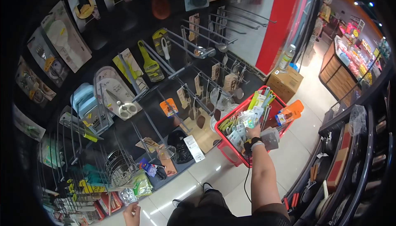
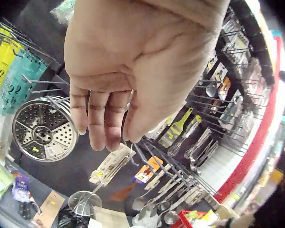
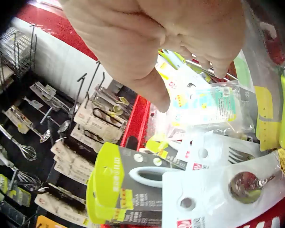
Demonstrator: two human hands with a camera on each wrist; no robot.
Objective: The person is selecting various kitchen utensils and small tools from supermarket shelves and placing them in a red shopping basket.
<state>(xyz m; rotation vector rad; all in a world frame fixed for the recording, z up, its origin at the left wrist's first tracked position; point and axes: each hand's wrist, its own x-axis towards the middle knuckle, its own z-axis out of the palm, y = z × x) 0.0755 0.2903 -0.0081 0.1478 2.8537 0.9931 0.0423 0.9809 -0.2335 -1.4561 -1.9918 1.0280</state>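
My right hand (image 1: 253,132) reaches into a red shopping basket (image 1: 231,154), over a pile of packaged kitchen tools. In the right wrist view, the thumb stands apart from the fingers, right at a clear packet (image 3: 209,107) with a teal label. Below that packet lie a carded tool with a pale loop handle (image 3: 149,176), a packaged fork (image 3: 240,154) and a packaged spoon (image 3: 247,185). My left hand (image 1: 132,214) holds nothing, low beside the rack. Its fingers extend loosely in the left wrist view, near round perforated metal discs (image 2: 45,128) and a wire strainer (image 2: 85,203).
Metal display hooks (image 1: 198,44) jut from the dark wall, bearing carded utensils. An orange-headed tool (image 1: 291,111) sticks out over the basket's right side. A cardboard box (image 1: 284,81) with a bottle (image 1: 287,57) stands behind it. Shelves of pans (image 1: 326,201) line the right.
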